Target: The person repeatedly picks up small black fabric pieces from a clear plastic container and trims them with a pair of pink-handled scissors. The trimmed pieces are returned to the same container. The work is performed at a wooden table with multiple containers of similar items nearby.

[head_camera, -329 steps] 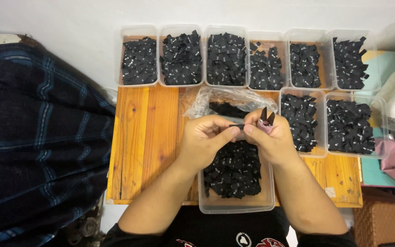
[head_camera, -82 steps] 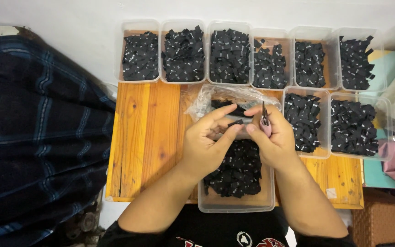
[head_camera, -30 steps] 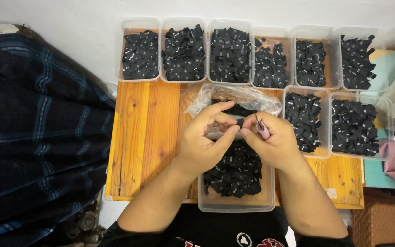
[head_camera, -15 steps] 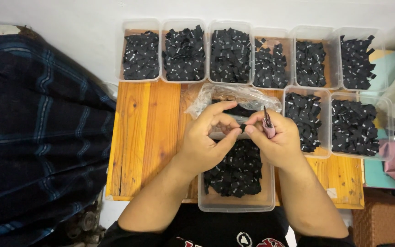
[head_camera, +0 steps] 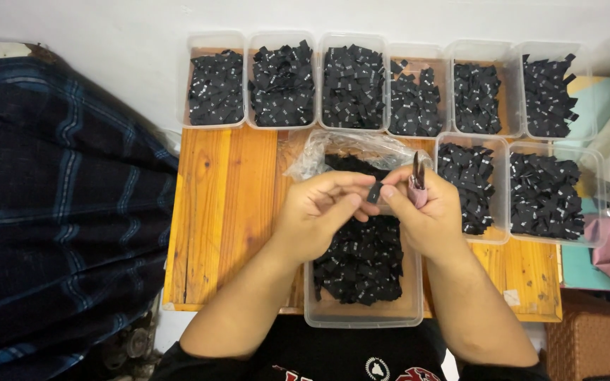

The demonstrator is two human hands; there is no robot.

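Two bare forearms reach up from the bottom edge and meet over a clear plastic tub (head_camera: 361, 314) that stands nearest the person, on a wooden table (head_camera: 227, 212). That tub holds a loose heap of small black fabric labels (head_camera: 361, 257).

Above the heap, the left hand (head_camera: 319, 215) curls in, its thumb and fingertips pinched on one small black label (head_camera: 374, 191). The right hand (head_camera: 425, 215) meets it from the other side, forefinger and thumb touching the same label, so the piece sits between the two hands, raised clear of the heap. The right hand also grips a small pair of snips (head_camera: 416, 182) with a pink handle, its dark blades pointing up and away from the person.

Just beyond the hands lies a crumpled clear plastic bag (head_camera: 347, 152) with more black labels showing inside it. To the right of the hands stand two more clear tubs (head_camera: 506, 190), side by side, both filled with black labels.

Farthest off, against the white wall, a row of six clear tubs (head_camera: 383, 46) runs along the table's back edge, each full of the same black pieces. A dark blue plaid cloth (head_camera: 58, 212) fills the left side, beside the table.
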